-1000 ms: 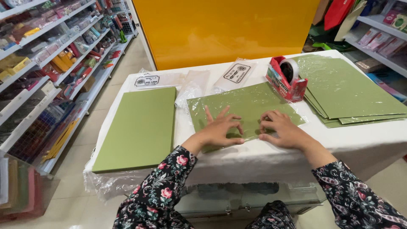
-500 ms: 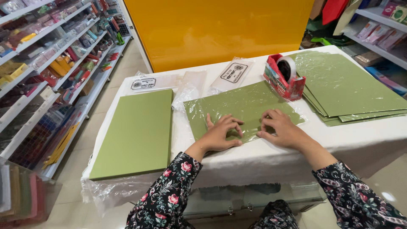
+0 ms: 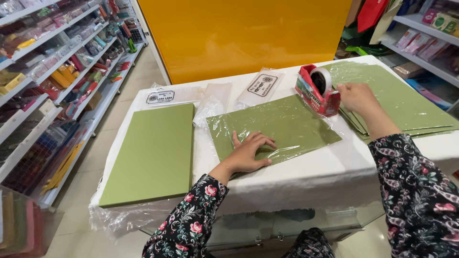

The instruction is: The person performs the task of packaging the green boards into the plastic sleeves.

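Now the left hand (image 3: 251, 154) lies flat, fingers spread, pressing on the green sheet wrapped in clear plastic (image 3: 277, 126) right beneath it. Off to its right, the right hand (image 3: 357, 98) touches the red tape dispenser (image 3: 317, 91), fingers curled at the tape end; whether it pinches tape, I cannot tell.

Right hand (image 3: 356, 97): fingertips hidden behind red tape dispenser (image 3: 318, 90); contact with tape unclear. Stack of green sheets (image 3: 406, 102) cut by right edge. Sleeve (image 3: 420, 191) runs off frame. Label print on clear bags (image 3: 262, 86) too small.
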